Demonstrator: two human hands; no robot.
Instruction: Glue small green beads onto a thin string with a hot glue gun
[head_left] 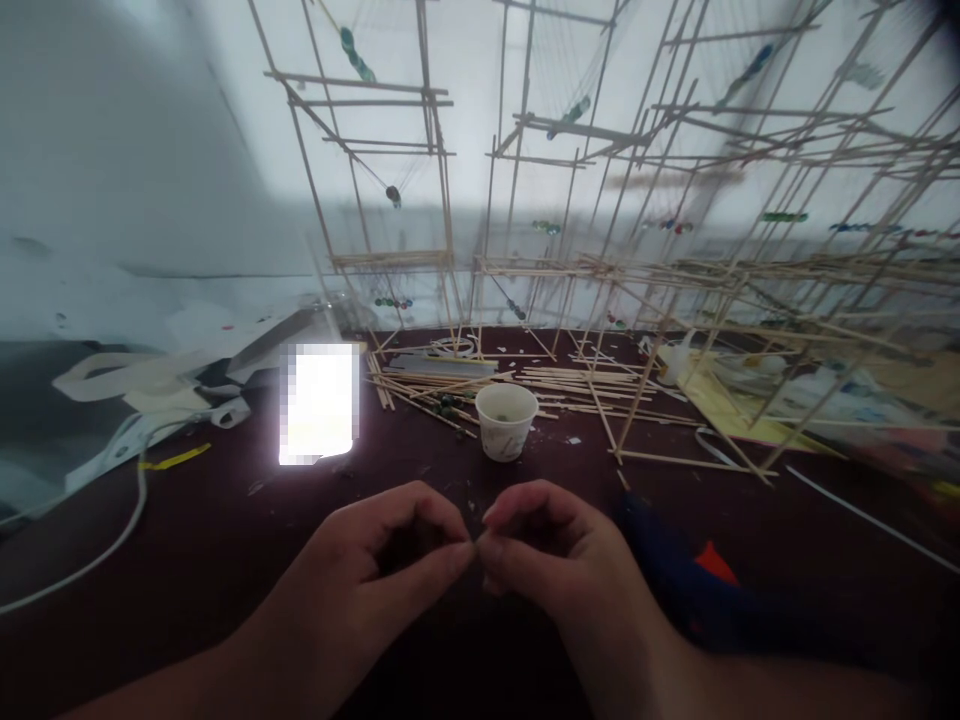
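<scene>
Both forearms come up from the bottom edge and my left hand [390, 560] and right hand [547, 555] meet fingertip to fingertip low over the dark table [225, 540]. Thumbs and forefingers are pinched shut against each other; whatever sits between them is too small to make out, so I cannot tell what I grip, if anything. I judge this a fine pinching or joining step, done in the air just short of the cup [506, 420]. Any next move calls for small, steady finger work and no sideways swing. Beyond the cup lie loose sticks [450, 385], and the stick frame [600, 270] rises behind and to the right, its lowest rails near the table. Bare tabletop lies to my left, short of the white cable [112, 545]; something blue and red [697, 580] crowds my right wrist.
</scene>
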